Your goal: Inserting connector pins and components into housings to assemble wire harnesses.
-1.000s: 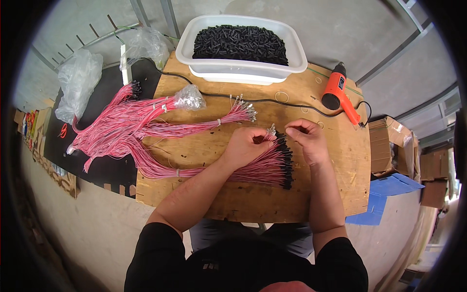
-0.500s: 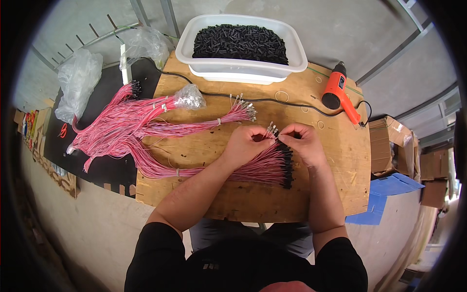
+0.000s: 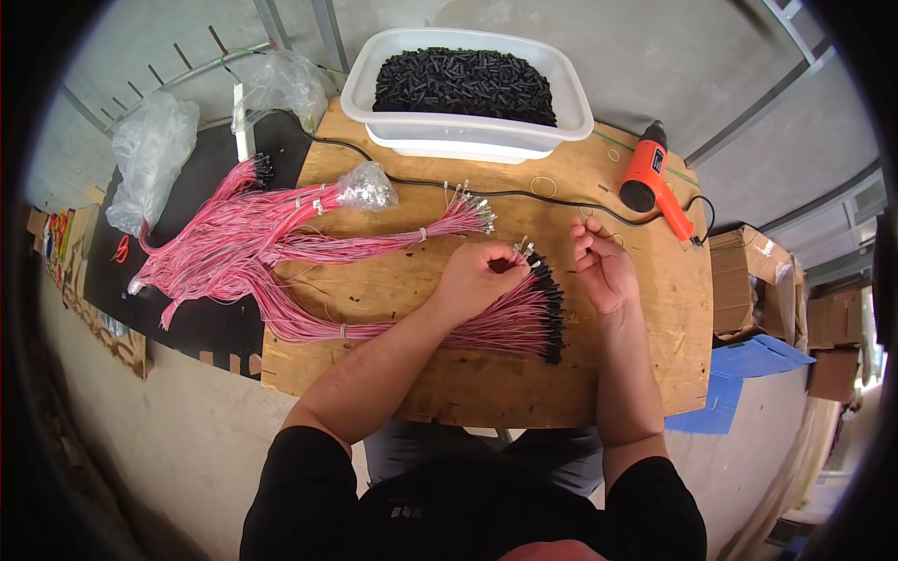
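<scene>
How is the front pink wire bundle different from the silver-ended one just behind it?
The front bundle has mostly black ends, while the silver-ended bundle has shiny tips. The front bundle fans out wide at the right; the silver-ended bundle spreads less. The left hand pinches the front bundle near its ends, but no hand touches the silver-ended bundle. Both have pink wires and a pale tie around them.
</scene>
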`<state>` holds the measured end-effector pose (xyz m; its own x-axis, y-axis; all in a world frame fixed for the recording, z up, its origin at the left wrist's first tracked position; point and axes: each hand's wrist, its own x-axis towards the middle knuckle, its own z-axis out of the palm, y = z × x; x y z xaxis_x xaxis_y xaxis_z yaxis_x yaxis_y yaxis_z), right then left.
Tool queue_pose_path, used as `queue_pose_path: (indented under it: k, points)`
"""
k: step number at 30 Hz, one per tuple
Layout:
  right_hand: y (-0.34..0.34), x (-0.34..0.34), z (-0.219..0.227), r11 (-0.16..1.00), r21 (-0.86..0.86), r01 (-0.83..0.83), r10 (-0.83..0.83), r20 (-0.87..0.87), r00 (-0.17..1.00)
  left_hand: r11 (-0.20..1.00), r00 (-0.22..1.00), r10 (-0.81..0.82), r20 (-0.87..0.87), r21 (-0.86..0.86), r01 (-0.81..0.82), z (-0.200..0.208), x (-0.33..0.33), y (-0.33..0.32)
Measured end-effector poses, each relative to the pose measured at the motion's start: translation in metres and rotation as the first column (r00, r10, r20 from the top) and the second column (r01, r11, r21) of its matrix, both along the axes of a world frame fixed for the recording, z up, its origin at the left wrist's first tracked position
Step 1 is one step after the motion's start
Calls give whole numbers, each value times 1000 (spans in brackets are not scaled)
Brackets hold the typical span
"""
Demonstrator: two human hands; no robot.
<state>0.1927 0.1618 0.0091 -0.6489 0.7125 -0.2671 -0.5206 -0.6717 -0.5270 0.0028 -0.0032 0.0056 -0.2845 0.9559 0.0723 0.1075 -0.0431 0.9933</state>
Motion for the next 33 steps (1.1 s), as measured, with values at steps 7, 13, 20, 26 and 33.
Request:
queue_pose_path:
  k: [7,13,20,26,33]
  points:
    - [-16,-13,24,994,-37,107,-103,110,989,1000,1000,10,27,3,-11,-11,-2,1]
    - [-19,-5,14,960,258,-108,63,176,982,996,994,-2,111,84,-8,-14,-1,4]
    - [-39,-13,33,840,445,-310,84,458,885,999,963,-45,265,34,37,-6,-2,1]
    - [-43,-18,32,834,460,-305,57,478,877,998,961,-50,273,48,38,-8,-3,1]
    - [-40,-16,25,792,495,-358,48,534,844,998,963,-58,262,51,47,-7,-2,1]
